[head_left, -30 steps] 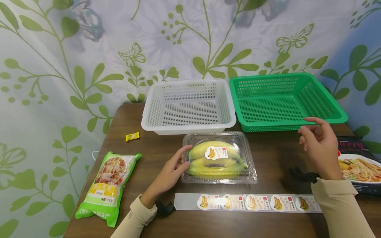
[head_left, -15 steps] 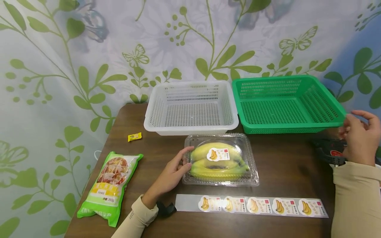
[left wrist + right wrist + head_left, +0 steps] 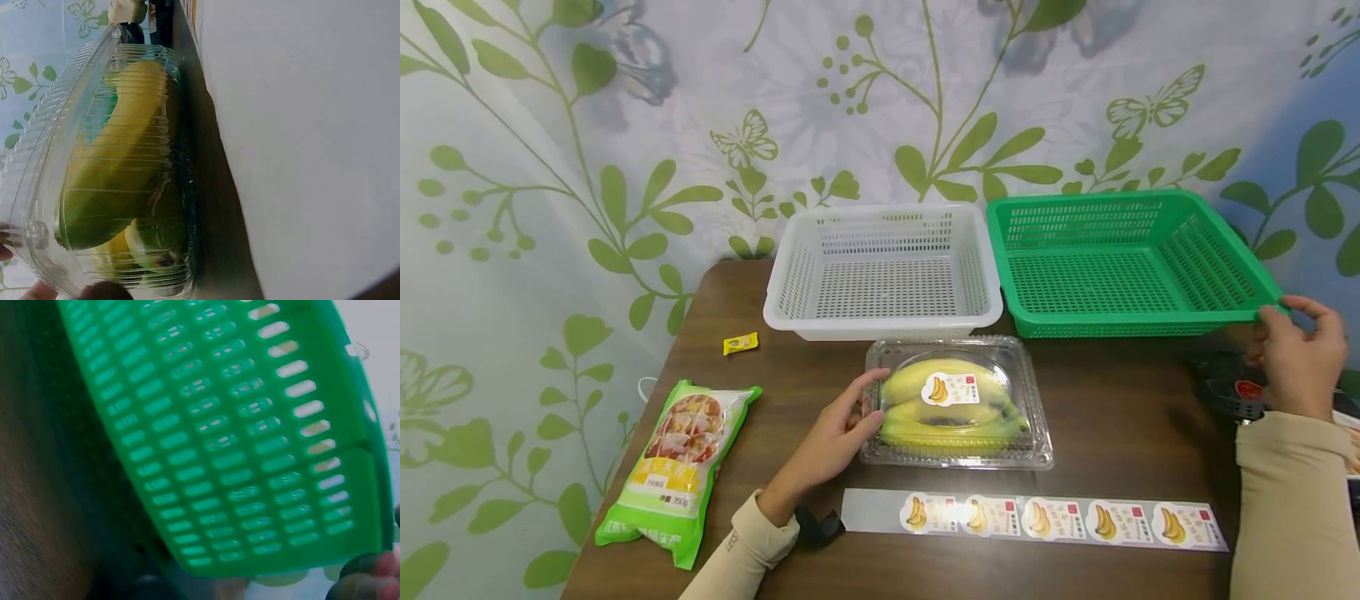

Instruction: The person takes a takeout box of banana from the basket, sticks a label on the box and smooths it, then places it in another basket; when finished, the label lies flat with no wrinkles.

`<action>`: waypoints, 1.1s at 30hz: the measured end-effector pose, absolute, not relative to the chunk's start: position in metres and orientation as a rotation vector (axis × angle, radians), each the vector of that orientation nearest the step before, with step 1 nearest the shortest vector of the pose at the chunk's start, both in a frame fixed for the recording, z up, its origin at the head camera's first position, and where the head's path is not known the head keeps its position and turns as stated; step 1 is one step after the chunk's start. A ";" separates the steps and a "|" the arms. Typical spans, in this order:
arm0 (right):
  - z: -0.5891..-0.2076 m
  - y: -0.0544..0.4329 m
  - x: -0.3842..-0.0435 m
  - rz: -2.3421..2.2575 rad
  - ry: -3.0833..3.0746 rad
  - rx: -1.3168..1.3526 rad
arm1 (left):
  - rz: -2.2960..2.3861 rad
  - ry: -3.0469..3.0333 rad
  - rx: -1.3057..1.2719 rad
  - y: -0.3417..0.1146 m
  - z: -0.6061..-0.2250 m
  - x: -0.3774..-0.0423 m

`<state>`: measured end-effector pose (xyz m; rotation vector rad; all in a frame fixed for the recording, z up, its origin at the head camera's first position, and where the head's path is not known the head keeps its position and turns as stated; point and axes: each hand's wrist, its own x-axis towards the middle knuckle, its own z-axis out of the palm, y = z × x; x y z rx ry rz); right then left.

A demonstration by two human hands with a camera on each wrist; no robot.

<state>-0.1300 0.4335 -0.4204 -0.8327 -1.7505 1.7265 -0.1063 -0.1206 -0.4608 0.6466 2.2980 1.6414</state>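
A clear plastic clamshell box (image 3: 1033, 446) of bananas (image 3: 951, 425), with a banana sticker on its lid, lies in the middle of the table. My left hand (image 3: 831, 433) rests against the box's left side, index finger and thumb touching its rim; in the left wrist view the fingertips (image 3: 40, 291) show at the lid's corner. My right hand (image 3: 1303, 358) pinches the front right corner of the green plastic basket (image 3: 1138, 317) between thumb and fingers. In the right wrist view, the basket's slotted wall fills most of the picture and fingertips (image 3: 365, 584) touch its rim corner.
A white basket (image 3: 880, 323) stands left of the green one. Below the box lies a strip of banana stickers (image 3: 1037, 518). To the left are a green food bag (image 3: 677, 467) and a small yellow packet (image 3: 741, 343). A dark package (image 3: 1347, 429) lies partly behind the right sleeve.
My right hand has moved right, from over the table to the green basket's corner, and now pinches it. The left hand stays at the banana box. The view has shifted slightly.
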 end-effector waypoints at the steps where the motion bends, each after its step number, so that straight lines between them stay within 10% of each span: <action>1: -0.422 0.433 -0.132 1.753 -1.742 -0.822 | 1.644 2.299 0.651 -0.120 -0.461 -0.106; 33: -0.425 0.431 -0.136 2.097 -1.490 -0.612 | 1.703 2.303 0.705 -0.110 -0.442 -0.102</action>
